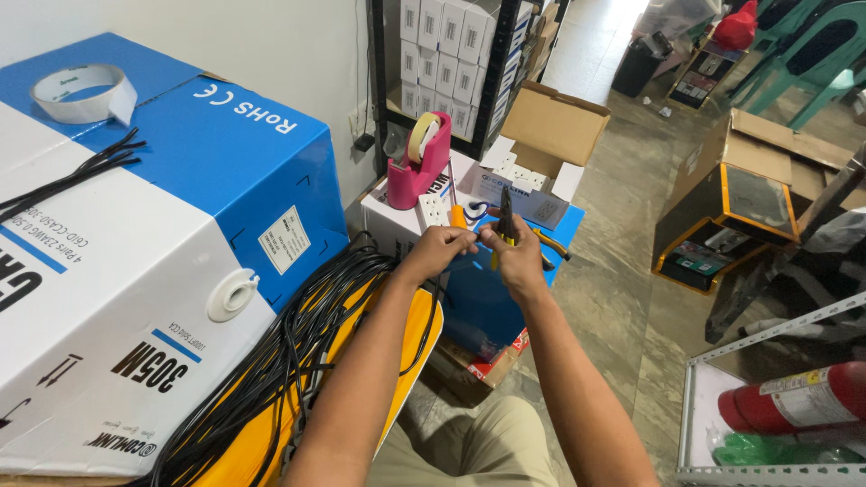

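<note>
Yellow-handled crimping tool [507, 225] stands roughly upright, long axis vertical, its dark head pointing up. Right hand [516, 255] grips its handles closed; left hand [439, 248] pinches a black cable [307, 352] beside it.

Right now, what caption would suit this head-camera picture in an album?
Two hands, left hand and right hand, work yellow-handled pliers on black cable beside a blue-and-white box.

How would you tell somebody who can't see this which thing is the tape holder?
Start at the big blue and white box on the left, then look right to the smaller white box beside the black shelf. The tape holder sits on top of it, just beyond the left hand. It is the only bright pink thing there, with a yellowish roll standing in it.
</note>
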`<state>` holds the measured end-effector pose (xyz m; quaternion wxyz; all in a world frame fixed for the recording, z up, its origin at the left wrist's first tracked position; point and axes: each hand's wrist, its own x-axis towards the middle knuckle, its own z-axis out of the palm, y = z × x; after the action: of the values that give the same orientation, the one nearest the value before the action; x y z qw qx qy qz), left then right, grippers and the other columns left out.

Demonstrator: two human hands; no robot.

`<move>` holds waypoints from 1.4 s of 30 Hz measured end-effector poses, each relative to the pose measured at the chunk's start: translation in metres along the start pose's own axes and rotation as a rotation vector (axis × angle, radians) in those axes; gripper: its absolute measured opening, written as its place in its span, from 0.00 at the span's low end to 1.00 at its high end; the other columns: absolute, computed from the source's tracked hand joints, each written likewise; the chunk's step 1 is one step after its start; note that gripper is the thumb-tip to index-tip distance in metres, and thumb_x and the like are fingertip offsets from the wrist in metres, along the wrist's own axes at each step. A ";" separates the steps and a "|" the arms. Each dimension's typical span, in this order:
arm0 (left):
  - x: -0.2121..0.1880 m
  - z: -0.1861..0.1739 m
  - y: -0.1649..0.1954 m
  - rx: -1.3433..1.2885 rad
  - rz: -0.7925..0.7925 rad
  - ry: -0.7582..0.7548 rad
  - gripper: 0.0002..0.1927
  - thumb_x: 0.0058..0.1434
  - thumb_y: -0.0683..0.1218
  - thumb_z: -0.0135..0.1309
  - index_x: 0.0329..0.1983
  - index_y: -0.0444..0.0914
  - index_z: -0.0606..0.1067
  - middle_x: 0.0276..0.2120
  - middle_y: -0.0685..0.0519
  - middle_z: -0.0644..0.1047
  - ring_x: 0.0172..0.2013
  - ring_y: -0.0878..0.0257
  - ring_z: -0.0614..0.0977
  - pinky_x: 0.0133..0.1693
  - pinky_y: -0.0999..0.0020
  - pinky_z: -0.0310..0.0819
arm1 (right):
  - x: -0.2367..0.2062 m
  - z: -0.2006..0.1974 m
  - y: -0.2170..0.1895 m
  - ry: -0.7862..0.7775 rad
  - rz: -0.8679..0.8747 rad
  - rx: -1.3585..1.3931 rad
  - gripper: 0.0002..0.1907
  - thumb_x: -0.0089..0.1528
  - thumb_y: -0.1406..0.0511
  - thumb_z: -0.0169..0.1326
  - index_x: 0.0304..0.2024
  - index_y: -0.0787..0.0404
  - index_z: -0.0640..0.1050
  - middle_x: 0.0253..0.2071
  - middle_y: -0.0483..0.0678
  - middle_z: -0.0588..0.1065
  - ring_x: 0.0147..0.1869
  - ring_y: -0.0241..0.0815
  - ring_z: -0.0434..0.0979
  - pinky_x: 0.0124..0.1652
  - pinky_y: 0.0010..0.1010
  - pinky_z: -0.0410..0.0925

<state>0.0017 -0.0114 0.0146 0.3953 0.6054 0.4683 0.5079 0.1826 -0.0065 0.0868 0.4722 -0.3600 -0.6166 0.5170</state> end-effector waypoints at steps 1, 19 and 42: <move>-0.001 -0.001 0.000 -0.023 -0.008 0.010 0.17 0.68 0.51 0.54 0.47 0.33 0.83 0.33 0.56 0.84 0.35 0.71 0.79 0.40 0.74 0.75 | 0.000 0.000 0.000 -0.003 0.007 0.011 0.21 0.63 0.70 0.58 0.59 0.65 0.74 0.40 0.44 0.78 0.43 0.34 0.76 0.46 0.26 0.71; -0.005 0.001 0.017 0.020 0.033 0.088 0.13 0.60 0.47 0.64 0.43 0.34 0.83 0.32 0.54 0.83 0.33 0.71 0.80 0.38 0.73 0.75 | -0.004 0.002 -0.004 0.087 0.060 -0.033 0.19 0.61 0.70 0.60 0.55 0.65 0.74 0.37 0.43 0.77 0.41 0.32 0.78 0.44 0.24 0.72; -0.005 0.006 0.016 -0.171 -0.015 0.135 0.13 0.62 0.46 0.61 0.44 0.32 0.82 0.32 0.55 0.81 0.32 0.72 0.78 0.35 0.76 0.73 | -0.008 0.000 0.019 0.091 0.126 0.052 0.18 0.63 0.71 0.58 0.54 0.66 0.73 0.38 0.46 0.77 0.41 0.37 0.79 0.44 0.28 0.72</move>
<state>0.0096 -0.0206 0.0276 0.4170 0.5304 0.4533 0.5825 0.1843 -0.0099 0.0666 0.4754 -0.4086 -0.5572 0.5445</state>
